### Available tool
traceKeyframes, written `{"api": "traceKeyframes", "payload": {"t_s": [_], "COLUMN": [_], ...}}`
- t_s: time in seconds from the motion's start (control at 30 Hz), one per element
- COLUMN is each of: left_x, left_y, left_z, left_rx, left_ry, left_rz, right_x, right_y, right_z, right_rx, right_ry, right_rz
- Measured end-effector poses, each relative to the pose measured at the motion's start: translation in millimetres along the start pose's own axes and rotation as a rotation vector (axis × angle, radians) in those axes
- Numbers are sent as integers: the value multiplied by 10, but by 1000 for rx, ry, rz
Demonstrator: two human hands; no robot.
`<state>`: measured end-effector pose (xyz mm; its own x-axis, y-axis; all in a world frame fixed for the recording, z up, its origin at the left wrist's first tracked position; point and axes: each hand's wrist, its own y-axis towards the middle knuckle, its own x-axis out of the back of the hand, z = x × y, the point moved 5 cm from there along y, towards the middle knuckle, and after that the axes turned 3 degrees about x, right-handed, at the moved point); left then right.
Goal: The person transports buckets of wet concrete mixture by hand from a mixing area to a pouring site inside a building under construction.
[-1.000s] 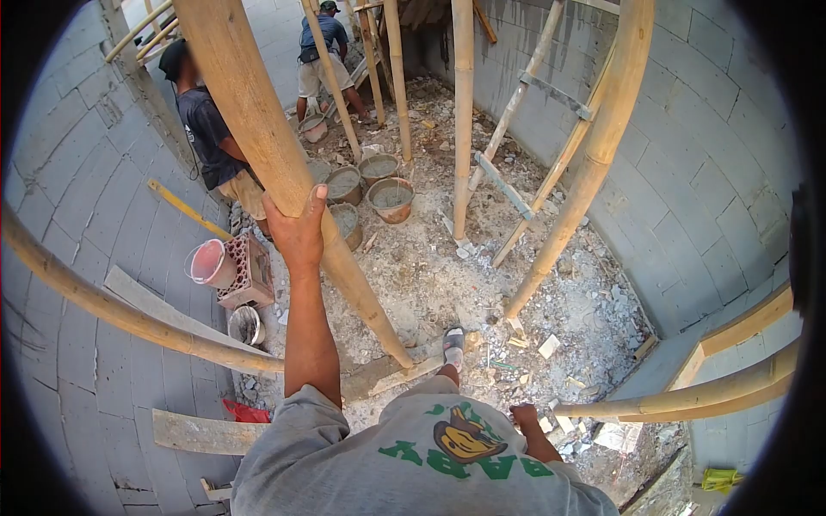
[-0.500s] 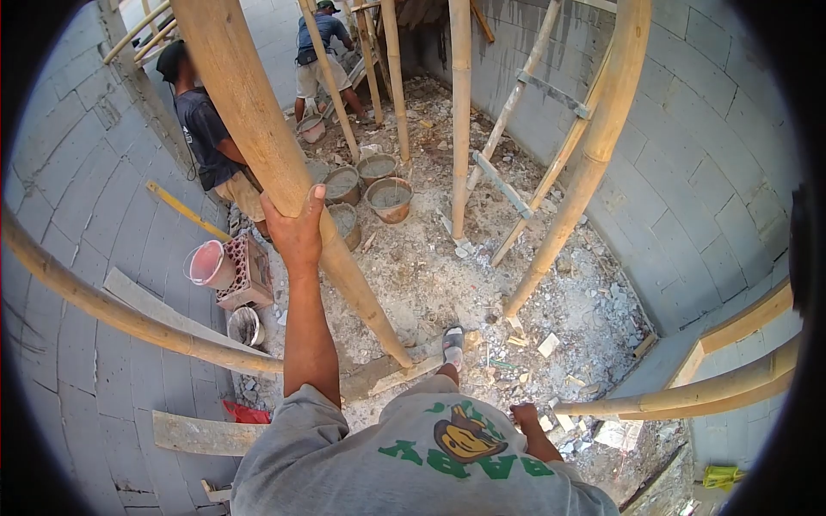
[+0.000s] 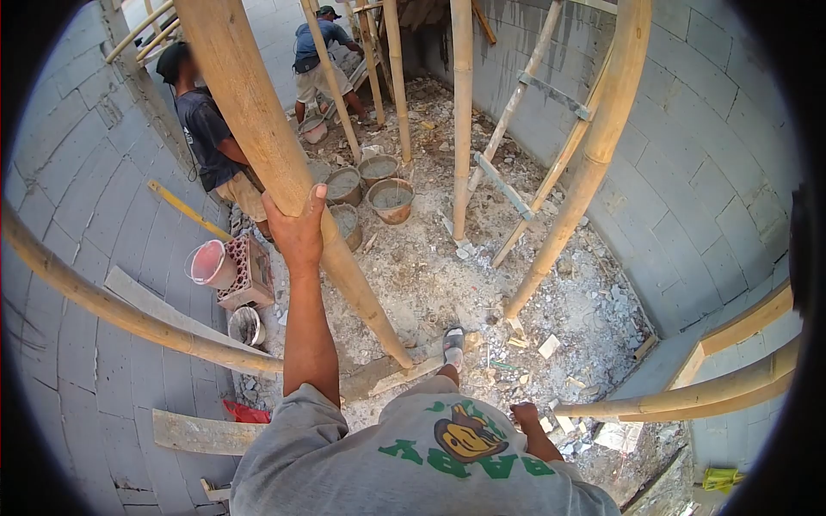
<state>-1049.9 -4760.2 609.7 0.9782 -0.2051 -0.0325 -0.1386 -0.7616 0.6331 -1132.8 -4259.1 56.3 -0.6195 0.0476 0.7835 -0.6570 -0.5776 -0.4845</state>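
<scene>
My left hand (image 3: 295, 228) grips a thick bamboo pole (image 3: 249, 103) that leans across the view, its foot on the rubble floor; the thumb shows on the near side. Low beside my body, near the end of a horizontal bamboo pole (image 3: 680, 400), is my right hand (image 3: 523, 414). Its fingers look curled, and anything inside them is too small to make out.
Buckets of grey mix (image 3: 390, 199) stand beyond the pole. A co-worker (image 3: 206, 129) is at the left, another (image 3: 323, 56) bends at the back. A pink bucket (image 3: 212, 264) rests by a crate (image 3: 249, 271). A ladder (image 3: 533, 146) leans at the right wall.
The co-worker at the back has shifted slightly. My hands hold nearly the same places as before.
</scene>
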Motion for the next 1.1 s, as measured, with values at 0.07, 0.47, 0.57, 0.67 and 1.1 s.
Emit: {"api": "traceKeyframes", "payload": {"t_s": [0.07,0.47,0.57,0.67,1.1], "left_x": [1,-10,-7,-3,-6], "left_y": [-4,-5,-10,5,-1], "left_z": [6,-11,-49,-9,-4], "left_rx": [4,-7,-9,-22,-12], "left_ry": [-2,17,19,23,37], "left_rz": [-2,-5,-7,-2,-5], "right_x": [-222,93,116,99,-55], "right_y": [128,-96,-88,-74,-12], "right_z": [-200,104,140,120,-47], "right_rx": [-131,-84,-200,-220,-104], "right_ry": [141,90,248,244,53], "right_rz": [-1,99,133,146,78]}}
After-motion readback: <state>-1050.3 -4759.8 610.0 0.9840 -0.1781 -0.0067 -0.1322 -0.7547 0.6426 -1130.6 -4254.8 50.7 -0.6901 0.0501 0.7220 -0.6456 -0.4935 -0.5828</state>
